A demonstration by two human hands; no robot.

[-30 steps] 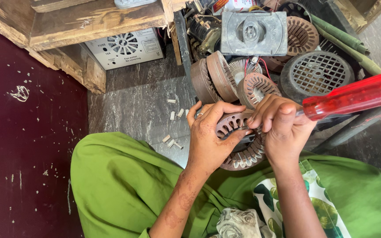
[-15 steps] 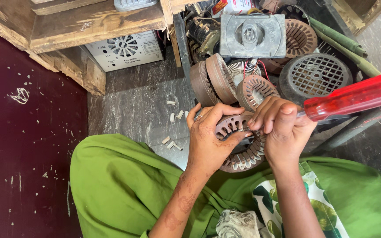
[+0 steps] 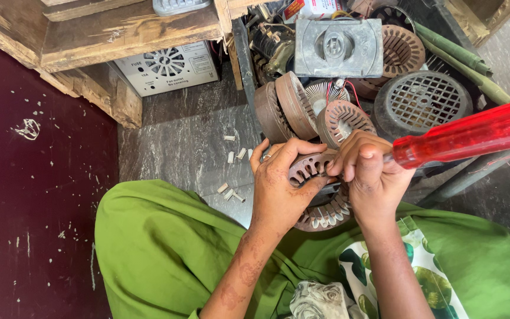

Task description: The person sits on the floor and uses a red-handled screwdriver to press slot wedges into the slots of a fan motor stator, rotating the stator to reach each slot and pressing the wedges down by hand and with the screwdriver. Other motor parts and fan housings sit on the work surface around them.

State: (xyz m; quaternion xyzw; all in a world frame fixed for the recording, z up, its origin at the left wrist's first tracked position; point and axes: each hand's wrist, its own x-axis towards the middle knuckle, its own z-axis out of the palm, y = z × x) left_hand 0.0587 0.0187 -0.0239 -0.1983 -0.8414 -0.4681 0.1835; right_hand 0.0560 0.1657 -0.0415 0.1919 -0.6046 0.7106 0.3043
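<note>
A rusty round stator core (image 3: 319,195) with slotted teeth rests on my lap, above my green trousers. My left hand (image 3: 280,184) wraps around its left rim and holds it steady. My right hand (image 3: 368,172) grips the shaft of a screwdriver whose red see-through handle (image 3: 473,134) sticks out to the right. The screwdriver's tip points into the core and is hidden behind my fingers.
A crate at the top right holds several more stator cores (image 3: 340,121), a grey metal cover plate (image 3: 337,47) and a round grille (image 3: 422,104). A white box with a fan vent (image 3: 169,65) sits under wooden boards (image 3: 107,29). Small white scraps (image 3: 231,156) lie on the grey floor.
Both hands and the core have stayed almost in place. The red handle has tilted slightly lower on the right.
</note>
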